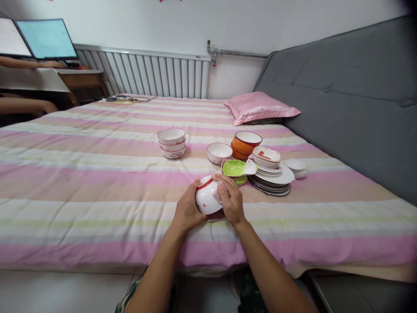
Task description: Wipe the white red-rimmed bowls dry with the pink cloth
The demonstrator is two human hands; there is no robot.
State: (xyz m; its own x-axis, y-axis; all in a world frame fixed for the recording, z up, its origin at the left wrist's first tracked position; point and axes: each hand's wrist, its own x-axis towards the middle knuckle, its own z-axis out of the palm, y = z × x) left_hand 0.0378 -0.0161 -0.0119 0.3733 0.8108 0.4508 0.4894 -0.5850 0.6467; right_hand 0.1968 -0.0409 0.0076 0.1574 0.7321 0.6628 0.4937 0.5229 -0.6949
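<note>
A white bowl [207,198] with a red band and small red marks is tipped on its side between my hands, close to the bed's front edge. My left hand [189,208] grips it from the left, thumb near the rim. My right hand [232,198] is closed against its other side, fingers bent over it. Something pale and pinkish shows under those fingers; whether it is a cloth I cannot tell. Just beyond lies a green leaf-shaped dish [235,168]. Behind that stands another white bowl [220,152] with a red rim.
Stacked white bowls [172,143] stand left of centre. Orange bowls [245,145], a pile of plates [275,176] with small dishes [267,155] on top, and white saucers [296,167] sit to the right. Farther back are a pink pillow [260,107] and cables [127,99]. Another person's arm [19,62] reaches across a desk.
</note>
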